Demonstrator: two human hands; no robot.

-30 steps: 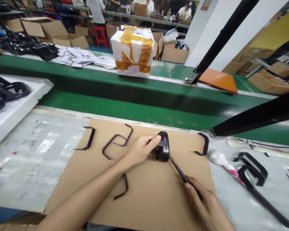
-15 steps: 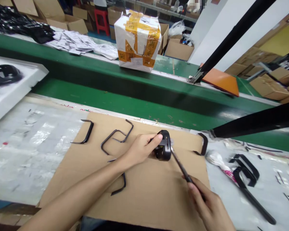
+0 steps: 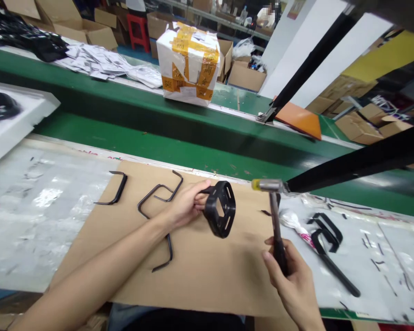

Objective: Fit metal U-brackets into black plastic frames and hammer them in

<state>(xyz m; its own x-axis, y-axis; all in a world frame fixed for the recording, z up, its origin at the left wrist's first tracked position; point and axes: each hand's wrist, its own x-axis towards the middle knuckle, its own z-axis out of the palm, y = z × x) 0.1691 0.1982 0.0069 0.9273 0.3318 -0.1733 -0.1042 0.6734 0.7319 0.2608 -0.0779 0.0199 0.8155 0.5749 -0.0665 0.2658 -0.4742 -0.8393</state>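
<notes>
My left hand (image 3: pixel 189 202) grips a black slotted plastic frame (image 3: pixel 212 209) by its left side and holds it above the cardboard sheet (image 3: pixel 207 276). The frame's open middle faces up and toward me. In my right hand (image 3: pixel 291 276) is a hammer (image 3: pixel 276 220), its dark handle wrapped by my fingers. The hammer's metal head with a yellow tip stands raised to the right of the frame, apart from it. Thin black bent strips lie on the cardboard: one bracket (image 3: pixel 121 188) at the left, others (image 3: pixel 152 195) nearer my left forearm.
Right of the cardboard lie a white plastic bag (image 3: pixel 290 219), black frame pieces (image 3: pixel 326 232) and small black scraps. A white tray (image 3: pixel 27 110) stands at the left. Behind runs a green conveyor (image 3: pixel 138 142) with a taped box (image 3: pixel 189 64) beyond. Black posts (image 3: pixel 359 161) rise at the right.
The hammer has swung up and away from the frame, its head now raised. My left hand has turned the frame so its open middle shows. The view has shifted slightly right.
</notes>
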